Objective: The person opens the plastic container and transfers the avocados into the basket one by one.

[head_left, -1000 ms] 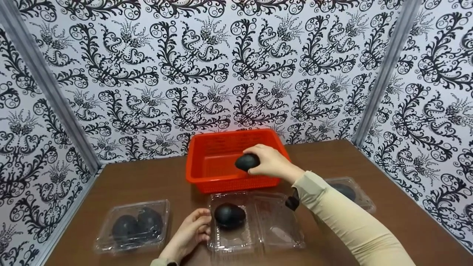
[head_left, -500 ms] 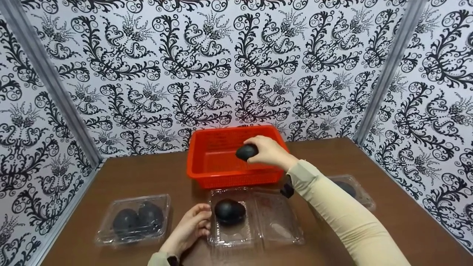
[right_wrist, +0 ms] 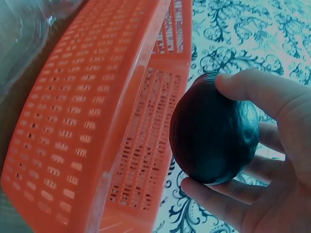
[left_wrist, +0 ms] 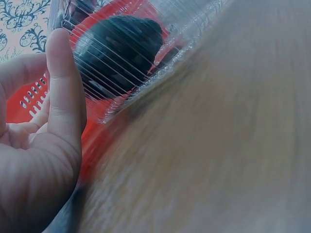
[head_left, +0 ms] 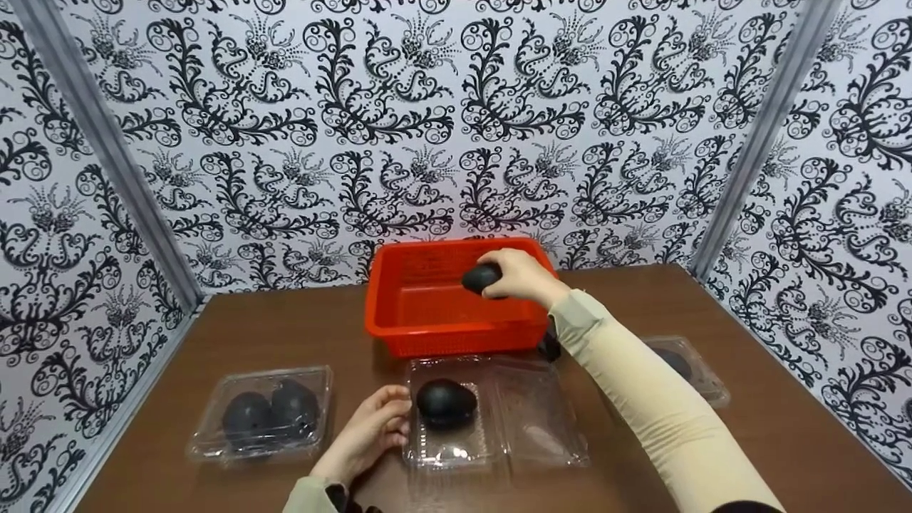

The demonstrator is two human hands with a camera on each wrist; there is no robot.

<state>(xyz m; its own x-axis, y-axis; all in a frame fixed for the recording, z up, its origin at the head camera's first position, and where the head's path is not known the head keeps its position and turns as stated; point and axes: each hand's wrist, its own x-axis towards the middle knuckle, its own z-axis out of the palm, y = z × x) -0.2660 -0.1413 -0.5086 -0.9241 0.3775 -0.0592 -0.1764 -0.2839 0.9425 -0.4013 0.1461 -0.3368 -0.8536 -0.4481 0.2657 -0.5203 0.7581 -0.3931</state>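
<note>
My right hand [head_left: 524,276] holds a dark avocado [head_left: 482,278] above the red plastic basket [head_left: 463,329]. In the right wrist view, the thumb and fingers are around this avocado [right_wrist: 214,131], which is apart from the basket wall [right_wrist: 73,107]. My left hand [head_left: 370,432] rests at the left edge of an open clear plastic clamshell [head_left: 456,456], its fingers loosely bent. One avocado [head_left: 446,402] lies in the clamshell's base, while its lid [head_left: 541,427] is folded out to the right. The left wrist view shows the thumb [left_wrist: 65,87] beside the clamshell wall, with the avocado [left_wrist: 119,53] behind the ribbed plastic.
A clear clamshell [head_left: 214,434] with two avocados [head_left: 271,412] stands on the left of the brown table [head_left: 306,328]. Another clear container [head_left: 705,377] with a dark fruit [head_left: 673,362] lies on the right, partly behind the right sleeve. Patterned walls [head_left: 427,142] enclose the table.
The head view has tilted slightly. My right hand has moved a little farther over the basket with the avocado. The left hand stays at the clamshell's edge.
</note>
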